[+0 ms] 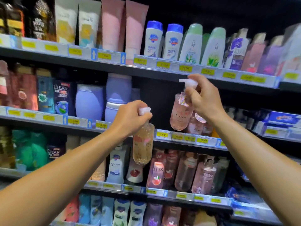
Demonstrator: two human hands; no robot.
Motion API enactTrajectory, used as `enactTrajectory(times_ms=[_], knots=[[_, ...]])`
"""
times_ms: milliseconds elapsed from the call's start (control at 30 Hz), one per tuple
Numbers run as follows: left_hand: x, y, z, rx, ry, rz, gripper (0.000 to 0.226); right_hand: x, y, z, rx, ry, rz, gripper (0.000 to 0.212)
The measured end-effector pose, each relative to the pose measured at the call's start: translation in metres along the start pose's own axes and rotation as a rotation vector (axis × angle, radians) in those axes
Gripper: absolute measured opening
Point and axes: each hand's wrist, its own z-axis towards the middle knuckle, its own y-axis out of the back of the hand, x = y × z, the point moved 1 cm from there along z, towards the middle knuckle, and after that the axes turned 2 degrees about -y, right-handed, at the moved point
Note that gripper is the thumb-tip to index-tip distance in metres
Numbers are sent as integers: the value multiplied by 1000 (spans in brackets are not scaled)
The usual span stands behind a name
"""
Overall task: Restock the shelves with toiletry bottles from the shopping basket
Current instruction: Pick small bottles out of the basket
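My left hand [132,118] grips the white pump top of a clear amber bottle [143,144] that hangs in front of the second shelf's edge. My right hand [202,98] holds a clear pink pump bottle [180,114] by its white pump neck, tilted, above the dark gap on the second shelf [179,139]. Two similar pink bottles [197,126] stand on that shelf just behind and right of it. The shopping basket is out of view.
Purple bottles [104,100] stand left of the gap. The top shelf [162,69] carries white bottles and pink tubes. Pink Lux bottles [157,172] fill the shelf below. Blue boxes [281,121] sit to the right. Yellow price tags line every shelf edge.
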Motion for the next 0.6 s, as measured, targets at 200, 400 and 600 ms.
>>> enactTrajectory(times_ms=[200, 400, 600], knots=[[1, -12, 8, 8, 15, 35, 20, -31, -29, 7, -9, 20, 27, 36], [11, -16, 14, -7, 30, 40, 22, -53, -61, 22, 97, -136, 109, 29], [19, -19, 18, -4, 46, 30, 24, -63, -82, 36, 103, -275, 104, 41]])
